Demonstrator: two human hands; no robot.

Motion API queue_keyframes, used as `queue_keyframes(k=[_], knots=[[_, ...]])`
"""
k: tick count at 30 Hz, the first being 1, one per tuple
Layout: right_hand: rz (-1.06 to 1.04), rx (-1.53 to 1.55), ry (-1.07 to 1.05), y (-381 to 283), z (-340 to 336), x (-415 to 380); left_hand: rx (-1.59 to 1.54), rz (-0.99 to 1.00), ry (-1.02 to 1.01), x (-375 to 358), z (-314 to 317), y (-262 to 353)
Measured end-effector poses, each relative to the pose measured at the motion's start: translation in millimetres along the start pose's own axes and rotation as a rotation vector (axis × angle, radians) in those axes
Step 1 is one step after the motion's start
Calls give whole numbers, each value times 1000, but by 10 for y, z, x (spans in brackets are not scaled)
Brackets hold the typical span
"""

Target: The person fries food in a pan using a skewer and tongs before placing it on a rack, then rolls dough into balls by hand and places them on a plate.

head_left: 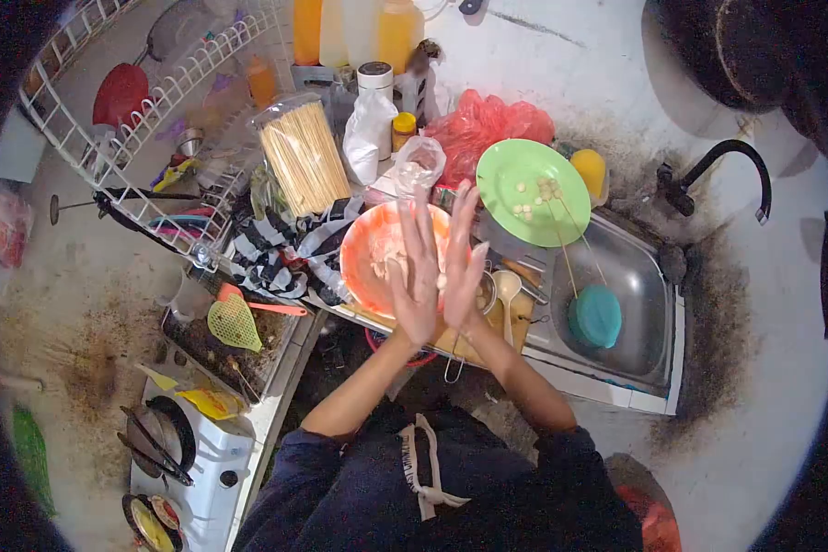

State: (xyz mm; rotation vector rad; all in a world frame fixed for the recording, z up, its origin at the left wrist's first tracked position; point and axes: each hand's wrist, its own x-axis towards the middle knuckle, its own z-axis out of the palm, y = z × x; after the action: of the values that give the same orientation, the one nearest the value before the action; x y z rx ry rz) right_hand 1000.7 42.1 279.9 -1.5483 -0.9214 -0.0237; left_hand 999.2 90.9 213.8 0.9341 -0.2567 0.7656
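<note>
Above an orange-and-white bowl (354, 248) I hold up both hands, fingers stretched out and palms turned toward each other. My left hand (418, 271) and my right hand (464, 267) are close together at the heels, with a narrow gap between the fingers. No object shows between them. Pale dough-like material (388, 256) lies in the bowl, partly hidden by my hands. Behind the bowl to the right is a green plate (501, 175) with several small pale balls (523, 212); some are on wooden skewers (566, 253) that stick out over the sink.
A cream ladle (507, 293) lies right of the bowl. The metal sink (649, 317) holds a teal bowl (595, 316). A pack of skewers (304, 152), striped cloth (267, 253) and red plastic bag (492, 124) crowd the counter. At lower left stands a stove (221, 451).
</note>
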Motion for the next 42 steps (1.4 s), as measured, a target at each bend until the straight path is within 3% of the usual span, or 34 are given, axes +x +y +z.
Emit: queue_keyframes(k=[3, 4, 6, 9, 11, 13, 15, 17, 19, 20, 21, 23, 25, 27, 29, 31, 32, 33, 35, 36, 38, 39, 41, 42], knots=[[40, 148, 19, -160, -41, 64, 148, -96, -24, -105, -97, -156], [-199, 663, 126, 458, 131, 67, 117, -91, -26, -59, -41, -119], [-115, 589, 51, 563, 140, -137, -72, -55, -25, 65, -14, -97], [38, 439, -100, 639, 146, -280, -66, 19, 30, 177, 13, 136], [-65, 276, 58, 724, 149, -176, -55, 48, -22, 115, 4, 134], [-43, 306, 65, 762, 14, -17, 137, -42, -123, -24, 91, 111], [-117, 246, 190, 684, -67, 82, 123, -65, -132, -68, 141, 88], [-120, 238, 187, 387, -57, 23, 96, -124, -139, -110, 174, 63], [-154, 664, -39, 236, 56, -107, 150, -166, -37, -25, 111, -11], [-171, 877, -155, 208, 81, -150, 20, -131, -11, 35, 107, 35], [-173, 877, -154, 316, 73, -197, -110, -96, 14, 92, 84, 76], [-164, 31, -109, 643, 25, -270, -97, -32, -15, 150, 36, 124], [-228, 85, -4, 659, -34, -93, -73, -35, -141, 110, 69, 156], [-87, 239, 105, 668, -93, 57, -5, -122, -156, -30, 107, 116], [-163, 216, 138, 590, -109, 95, 97, -243, -123, -121, 142, 57], [-365, -194, 147, 537, -48, -75, 89, -230, -96, -98, 115, 75], [-263, -58, 120, 604, 115, -145, 83, -214, -66, -71, 81, 103], [-206, -203, 75, 680, 206, -156, 79, -198, -35, -39, 44, 137], [-549, -164, -110, 727, 83, -367, 74, -161, 25, 48, 2, 192], [-550, -163, -109, 733, 35, -331, -302, -77, 107, 122, 59, 189], [-229, -191, -97, 728, -69, -175, -357, -135, 44, 62, 36, 148], [-227, -193, -94, 696, -139, -61, -415, -188, -22, 23, 37, 131], [-300, -208, 147, 636, -282, 181, -260, -268, -55, -35, 82, 33], [-372, -260, 134, 723, -337, 210, -191, -357, -44, -44, 30, -109]])
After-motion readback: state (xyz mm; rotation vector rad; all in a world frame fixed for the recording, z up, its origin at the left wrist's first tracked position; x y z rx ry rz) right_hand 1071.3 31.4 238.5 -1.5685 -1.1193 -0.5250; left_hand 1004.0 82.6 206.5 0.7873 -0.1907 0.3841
